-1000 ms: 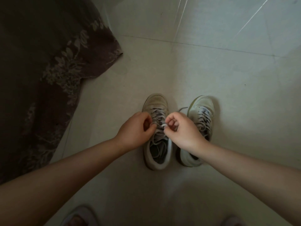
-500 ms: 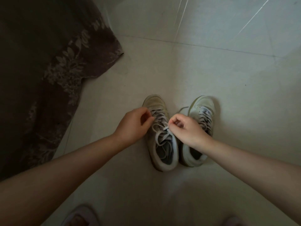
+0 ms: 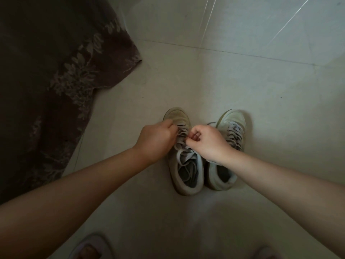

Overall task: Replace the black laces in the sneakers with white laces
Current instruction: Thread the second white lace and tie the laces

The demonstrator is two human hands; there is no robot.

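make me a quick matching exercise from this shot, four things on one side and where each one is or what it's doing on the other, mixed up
Things:
1. left sneaker
2. right sneaker
3. patterned cloth
4. left hand

Places or states:
A. lies dark and crumpled at the left of the floor
B. stands untouched, laced, beside its partner
C. fingers curled at the laces near the toe end
D. being laced, with both hands over it

Pairs: 1-D, 2-B, 3-A, 4-C
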